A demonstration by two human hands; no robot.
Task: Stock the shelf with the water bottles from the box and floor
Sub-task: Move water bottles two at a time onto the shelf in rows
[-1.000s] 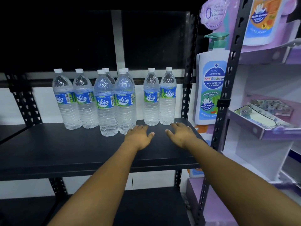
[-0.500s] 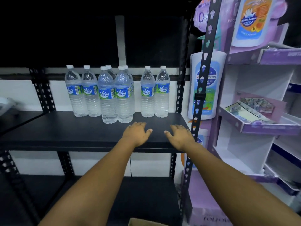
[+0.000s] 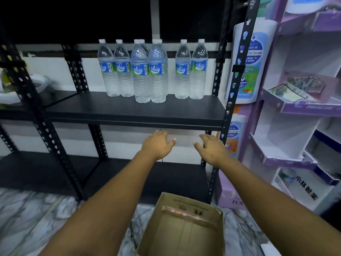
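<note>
Several clear water bottles [image 3: 148, 71] with blue and green labels stand upright toward the back of the black shelf [image 3: 114, 111]. My left hand [image 3: 156, 145] and my right hand [image 3: 212, 148] hover side by side below the shelf's front edge, palms down, fingers spread, holding nothing. An open cardboard box [image 3: 184, 226] sits on the floor beneath my arms; the part of its inside that shows holds no bottles.
Black slotted uprights [image 3: 238, 74] frame the shelf, with a lower black shelf [image 3: 55, 169] underneath. A purple and white display stand [image 3: 299, 108] with a big lotion-bottle cutout [image 3: 249, 58] stands at the right. The floor [image 3: 33, 218] is marbled tile.
Both hands have drawn back off the shelf top and dropped below its front edge. The view has pulled back and tilted down, bringing the box and floor into sight.
</note>
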